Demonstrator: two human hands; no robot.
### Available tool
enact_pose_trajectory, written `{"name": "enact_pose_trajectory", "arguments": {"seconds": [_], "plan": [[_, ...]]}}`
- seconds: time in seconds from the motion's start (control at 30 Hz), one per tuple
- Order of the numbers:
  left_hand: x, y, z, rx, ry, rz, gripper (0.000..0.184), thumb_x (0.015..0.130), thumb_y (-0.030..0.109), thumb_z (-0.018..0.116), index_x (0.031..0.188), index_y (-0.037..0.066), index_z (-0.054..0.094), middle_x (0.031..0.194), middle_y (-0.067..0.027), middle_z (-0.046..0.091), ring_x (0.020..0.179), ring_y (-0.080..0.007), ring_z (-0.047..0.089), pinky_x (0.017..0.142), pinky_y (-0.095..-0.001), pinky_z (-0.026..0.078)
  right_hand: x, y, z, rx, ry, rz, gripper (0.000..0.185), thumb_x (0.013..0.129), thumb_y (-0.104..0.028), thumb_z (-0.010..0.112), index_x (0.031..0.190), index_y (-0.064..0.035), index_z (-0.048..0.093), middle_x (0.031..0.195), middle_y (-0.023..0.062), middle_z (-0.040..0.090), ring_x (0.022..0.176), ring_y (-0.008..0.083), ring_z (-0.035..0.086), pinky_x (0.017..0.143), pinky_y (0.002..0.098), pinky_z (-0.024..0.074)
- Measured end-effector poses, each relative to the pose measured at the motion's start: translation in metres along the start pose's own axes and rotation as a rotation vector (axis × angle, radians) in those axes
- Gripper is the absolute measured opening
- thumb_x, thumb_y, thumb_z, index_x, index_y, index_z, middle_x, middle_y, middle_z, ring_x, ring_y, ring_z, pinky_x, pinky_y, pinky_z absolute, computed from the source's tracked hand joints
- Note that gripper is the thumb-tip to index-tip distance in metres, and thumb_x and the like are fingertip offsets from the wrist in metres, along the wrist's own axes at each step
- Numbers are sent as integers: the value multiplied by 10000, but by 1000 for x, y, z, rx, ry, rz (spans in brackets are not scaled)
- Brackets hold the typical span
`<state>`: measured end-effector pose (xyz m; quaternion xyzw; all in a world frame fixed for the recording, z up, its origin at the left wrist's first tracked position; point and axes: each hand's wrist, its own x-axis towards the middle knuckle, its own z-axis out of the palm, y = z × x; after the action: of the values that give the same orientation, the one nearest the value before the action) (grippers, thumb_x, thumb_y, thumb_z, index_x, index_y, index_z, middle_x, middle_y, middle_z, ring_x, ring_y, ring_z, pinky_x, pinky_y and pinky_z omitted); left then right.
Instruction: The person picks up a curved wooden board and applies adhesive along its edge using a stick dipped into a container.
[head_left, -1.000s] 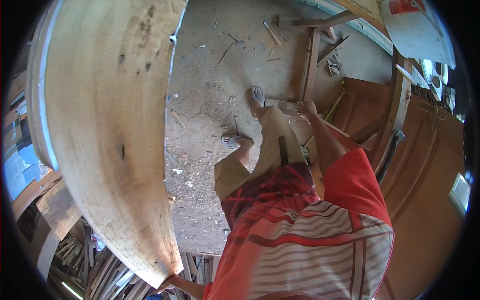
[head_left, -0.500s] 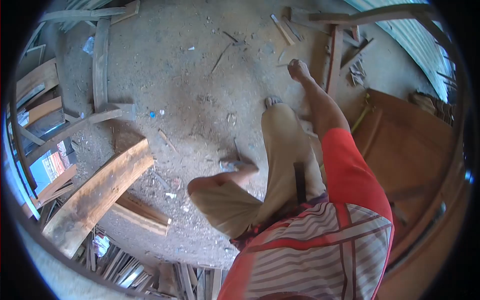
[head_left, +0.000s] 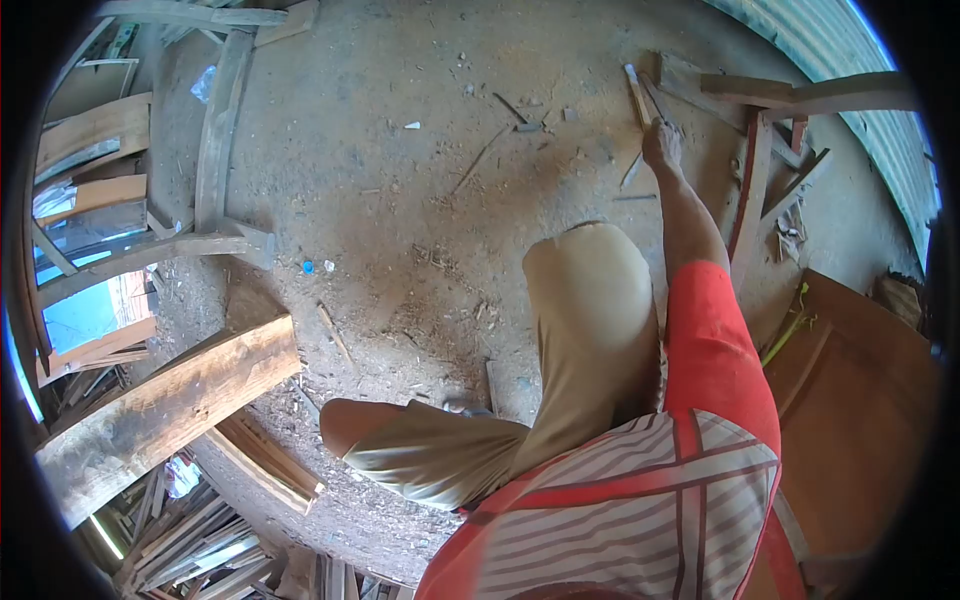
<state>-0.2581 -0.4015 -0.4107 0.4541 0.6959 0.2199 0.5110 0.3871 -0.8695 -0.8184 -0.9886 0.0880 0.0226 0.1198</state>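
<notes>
My right hand (head_left: 662,148) reaches far forward at the end of an outstretched arm, low over the dirt floor. Its fingers look curled together, seen from the back, and what they hold, if anything, is hidden. The fingertips overlap the near end of a light wooden strip (head_left: 637,95). Beside that strip lies a thinner dark stick (head_left: 656,100), also close to the fingers. A thin pale sliver (head_left: 631,171) rests on the ground just left of the wrist. My left hand is outside the view.
A wooden frame (head_left: 750,185) stands right of my hand, near corrugated sheet (head_left: 800,40). A brown panel (head_left: 860,400) is at the right. On the left are a thick plank (head_left: 180,410), another timber frame (head_left: 212,150) and stacked wood scraps (head_left: 205,545). Wood chips litter the floor.
My right hand has come closer to the light wooden strip and now overlaps its near end. The view has shifted, and my bent knees appear lower and wider apart.
</notes>
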Motion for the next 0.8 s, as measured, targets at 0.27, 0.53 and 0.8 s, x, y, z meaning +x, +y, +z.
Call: {"name": "enact_pose_trajectory", "arguments": {"seconds": [0.27, 0.53, 0.8], "plan": [[5, 11, 4, 24, -8, -19, 1090, 943, 882, 252, 1570, 3, 407, 1572, -250, 471, 1427, -457, 468, 1211, -653, 340, -14, 1, -20, 143, -112, 21, 348, 825, -247, 782, 1027, 13, 666, 1054, 299, 722, 977, 485, 698, 849, 529, 569], [17, 0, 16, 23, -29, -44, 1096, 941, 886, 252, 1570, 2, 405, 1571, -251, 470, 1426, -457, 468, 1212, -651, 339, -18, 5, 10, 164, -69, 136, 441, 906, -355, 716, 1176, -14, 642, 1168, 316, 695, 1136, 491, 656, 947, 558, 532], [12, 13, -4, 39, -6, -53, 1101, 939, 890, 251, 1571, 0, 403, 1571, -252, 470, 1425, -457, 469, 1213, -649, 339, -47, -24, -41, 625, -69, -79, 319, 874, -213, 783, 1098, -1, 701, 1030, 203, 726, 909, 355, 722, 791, 420, 581]]}}
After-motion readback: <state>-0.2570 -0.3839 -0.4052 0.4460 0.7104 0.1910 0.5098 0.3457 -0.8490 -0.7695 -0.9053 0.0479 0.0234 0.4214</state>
